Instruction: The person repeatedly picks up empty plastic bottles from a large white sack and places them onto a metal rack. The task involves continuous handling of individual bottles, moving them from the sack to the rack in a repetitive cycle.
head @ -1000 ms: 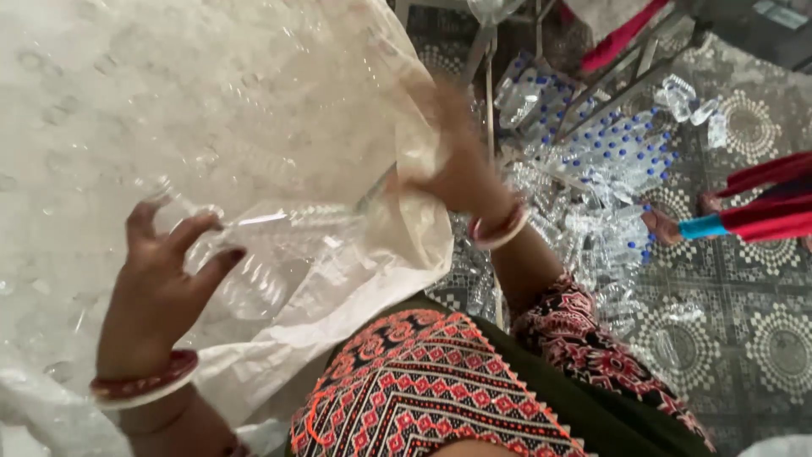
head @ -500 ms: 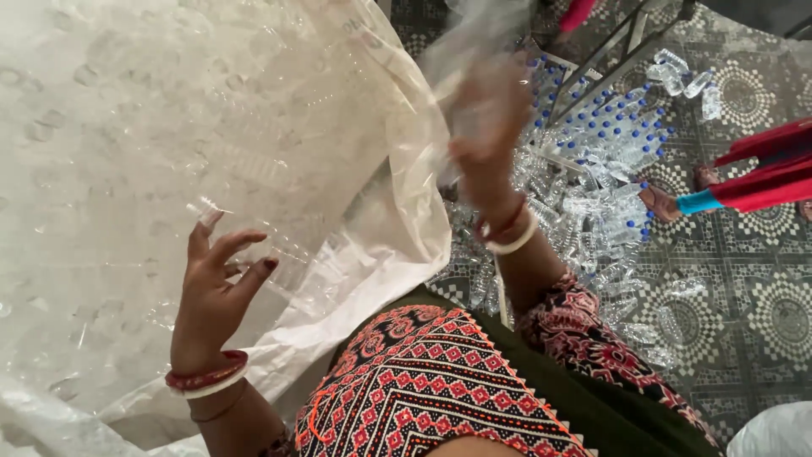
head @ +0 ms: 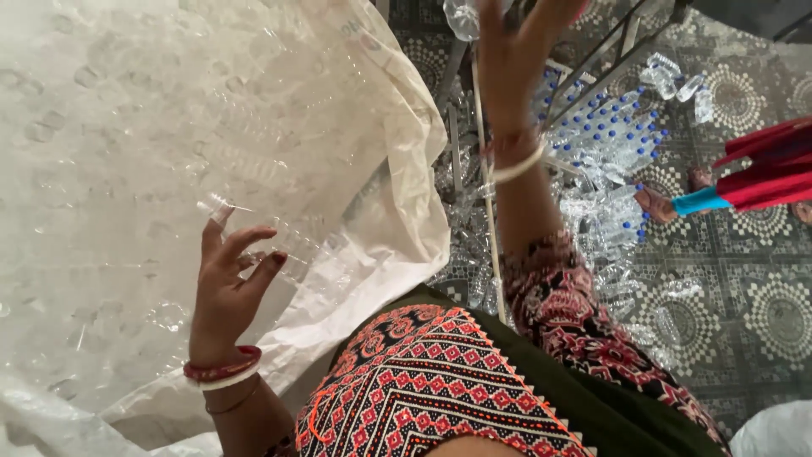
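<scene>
The left hand (head: pixel 227 292) is spread wide, fingers curled loosely against a big white sack (head: pixel 169 127), through whose weave clear bottles (head: pixel 279 241) are dimly seen; nothing is gripped. The right hand (head: pixel 516 42) is raised high at the top edge, blurred, beside a clear bottle (head: pixel 461 17); whether that bottle is held cannot be told. A heap of blue-capped bottles (head: pixel 605 140) is spread on the patterned floor (head: pixel 761 313) to the right
</scene>
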